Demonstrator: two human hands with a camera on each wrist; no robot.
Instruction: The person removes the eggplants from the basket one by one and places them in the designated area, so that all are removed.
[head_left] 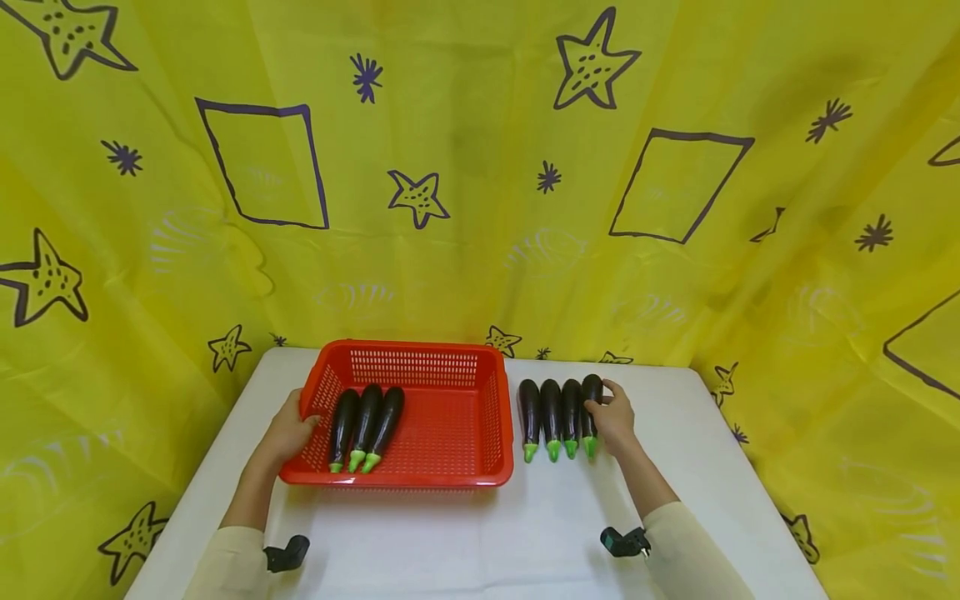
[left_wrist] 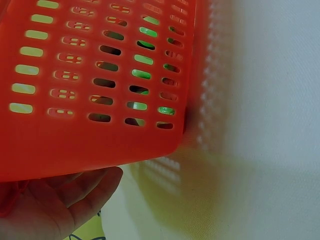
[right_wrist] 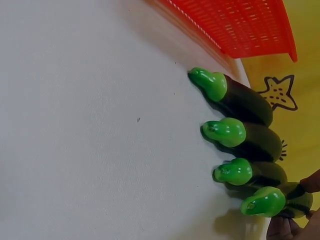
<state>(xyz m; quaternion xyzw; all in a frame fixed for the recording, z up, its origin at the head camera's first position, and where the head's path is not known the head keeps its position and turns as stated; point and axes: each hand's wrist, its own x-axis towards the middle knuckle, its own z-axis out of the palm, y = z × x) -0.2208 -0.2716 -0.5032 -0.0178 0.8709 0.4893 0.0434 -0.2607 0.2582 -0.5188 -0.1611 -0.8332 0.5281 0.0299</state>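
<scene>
A red plastic basket [head_left: 442, 429] stands on the white table, with three dark eggplants [head_left: 367, 425] lying side by side in its left part. My left hand [head_left: 288, 427] grips the basket's left rim; in the left wrist view its fingers [left_wrist: 95, 192] curl under that rim. To the right of the basket several eggplants lie in a row, green stems toward me. My right hand [head_left: 613, 412] holds the rightmost eggplant [head_left: 592, 404] between thumb and fingers, near its thick end. In the right wrist view this eggplant's green stem [right_wrist: 264, 201] sits beside the others.
The white table [head_left: 555, 533] ends at a yellow curtain [head_left: 480, 275] with drawn stars, which hangs behind and along both sides. Dark camera mounts [head_left: 625, 542] are worn at both wrists.
</scene>
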